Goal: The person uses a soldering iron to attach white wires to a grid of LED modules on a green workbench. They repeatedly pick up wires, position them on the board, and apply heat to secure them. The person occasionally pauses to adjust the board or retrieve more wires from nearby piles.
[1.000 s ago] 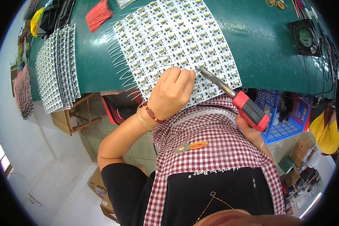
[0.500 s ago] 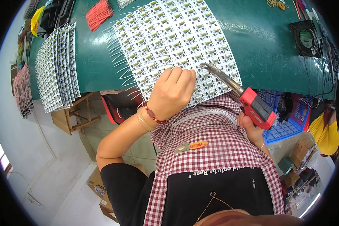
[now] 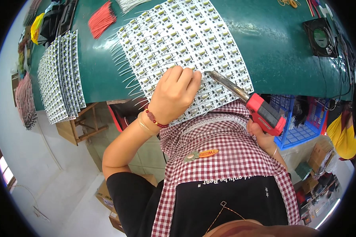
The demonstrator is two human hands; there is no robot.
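A large white panel of circuit boards (image 3: 209, 39) lies on the green table, reaching over its near edge. Thin white wires stick out along the panel's left side. My left hand (image 3: 176, 93) rests over the panel's near half with its fingers pinched together; what they hold is hidden beneath them. In my right hand (image 3: 261, 133) is a red and black soldering iron (image 3: 265, 114), gripped by its handle. The iron's metal tip points up and left, close to the left fingertips, over the boards. Whether the tip touches a board cannot be told.
Several similar board panels (image 3: 61, 79) stand overlapped at the table's left edge. A bundle of red wires (image 3: 102, 19) and white wires (image 3: 130, 4) lie at the back. A small black fan (image 3: 321, 38) is at the right. Below sits a blue crate (image 3: 300, 136).
Both my hands have shifted slightly left, and the iron's tip has moved left with the right hand. The left hand stays pinched over the panel.
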